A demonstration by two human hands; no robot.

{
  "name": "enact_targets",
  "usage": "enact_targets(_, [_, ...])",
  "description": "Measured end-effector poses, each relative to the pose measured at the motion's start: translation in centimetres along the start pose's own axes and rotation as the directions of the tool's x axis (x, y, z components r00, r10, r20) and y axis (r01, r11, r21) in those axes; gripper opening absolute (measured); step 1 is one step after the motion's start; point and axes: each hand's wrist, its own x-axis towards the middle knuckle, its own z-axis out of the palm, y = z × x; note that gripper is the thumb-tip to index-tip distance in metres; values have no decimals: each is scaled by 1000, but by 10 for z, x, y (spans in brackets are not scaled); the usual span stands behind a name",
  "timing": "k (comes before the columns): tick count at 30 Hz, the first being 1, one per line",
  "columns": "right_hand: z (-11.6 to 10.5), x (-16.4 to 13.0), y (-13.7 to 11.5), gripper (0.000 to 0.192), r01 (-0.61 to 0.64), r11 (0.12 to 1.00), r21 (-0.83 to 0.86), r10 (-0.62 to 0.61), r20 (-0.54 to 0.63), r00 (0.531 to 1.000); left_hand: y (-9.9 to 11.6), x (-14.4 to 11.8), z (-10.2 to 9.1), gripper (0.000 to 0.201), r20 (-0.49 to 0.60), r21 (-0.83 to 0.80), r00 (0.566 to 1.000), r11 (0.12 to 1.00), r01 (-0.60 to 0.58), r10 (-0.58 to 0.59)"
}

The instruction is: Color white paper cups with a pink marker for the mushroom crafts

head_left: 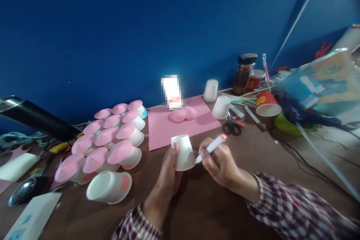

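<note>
My left hand [168,172] grips a small white paper cup [183,151], held upside down just above the brown table [213,210]. My right hand [221,161] holds a white marker [211,148] with a pink end cap, and its tip touches the cup's lower right side. A pink paper sheet [165,127] lies flat behind the cup, with two pink paper cones [183,114] resting on it.
To the left stand several white cups topped with pink cones [111,142], and one cup [109,186] lies on its side. Scissors [232,126], two upturned white cups [216,99], red cups [267,104], a jar [243,73] and craft clutter fill the right.
</note>
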Motion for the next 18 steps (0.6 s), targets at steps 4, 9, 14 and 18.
enact_targets(4, [1,1,-1,15,-28,999,29,27,16,1000,-1,0,0,47,-15,4,1000,1000,-9,9])
enact_targets(9, [1,-2,0,15,-31,998,48,30,12,999,-2,0,-2,55,19,17,1000,1000,-20,20])
enact_targets(14, [0,-3,0,16,-42,999,14,42,-19,999,-2,0,-4,51,21,17,1000,1000,16,-16])
enact_targets(18, [0,-4,1,16,-36,999,-19,35,-45,998,-2,-1,-4,49,14,8,999,1000,29,-29])
